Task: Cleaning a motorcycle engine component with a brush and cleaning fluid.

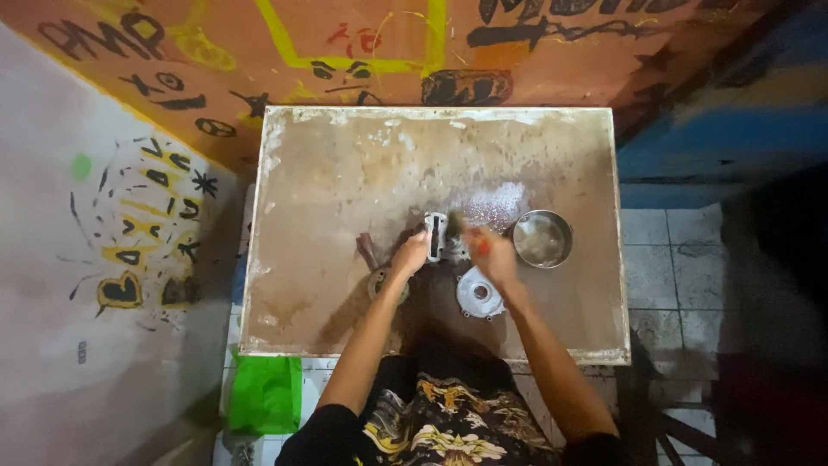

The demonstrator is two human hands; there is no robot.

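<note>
On a worn brown table point(328, 190) my left hand point(412, 253) grips a small grey metal part point(436, 233) near the table's middle. My right hand point(492, 253) is beside it on the right, closed around a brush-like tool point(454, 226) with a reddish handle whose dark tip touches the metal part. The right hand is blurred by motion. A round grey metal cover point(479, 295) lies just below my right hand. Another round metal piece point(379, 280) sits partly hidden under my left wrist.
A round steel bowl point(542, 239) stands right of my hands. A dark small object point(367, 250) lies left of the left hand. Painted walls enclose the table at the back and left. A green bag point(267, 393) hangs at the front left; tiled floor point(673, 259) lies to the right.
</note>
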